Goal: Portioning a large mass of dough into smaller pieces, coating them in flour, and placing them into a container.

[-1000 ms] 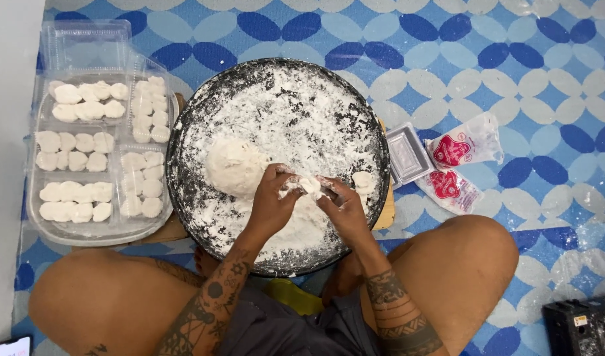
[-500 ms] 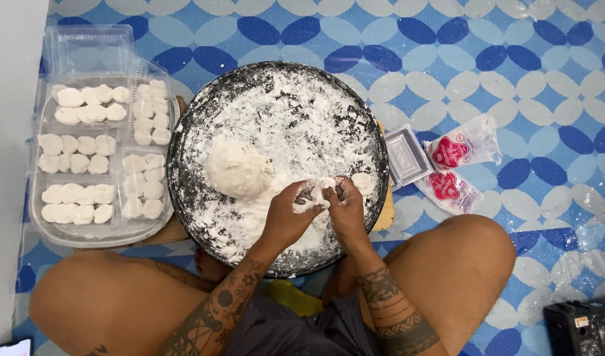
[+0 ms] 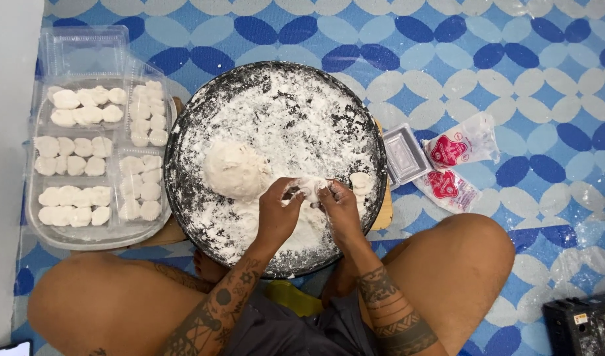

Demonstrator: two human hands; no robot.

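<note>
- I see left hand and right hand both pinching a small dough piece over the near-right part of the floured round tray.
- Big dough ball just left (untouched).
- Clear boxes of shaped pieces far left.

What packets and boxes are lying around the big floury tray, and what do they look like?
Two clear plastic bags with red and white labels: right of the round dark floury tray, flat on the blue patterned mat.
Small clear rectangular plastic box: at the tray's right edge, open.
Clear plastic compartment containers of white dough pieces: left of the tray.
Black box: bottom right corner, small label on top.
</note>
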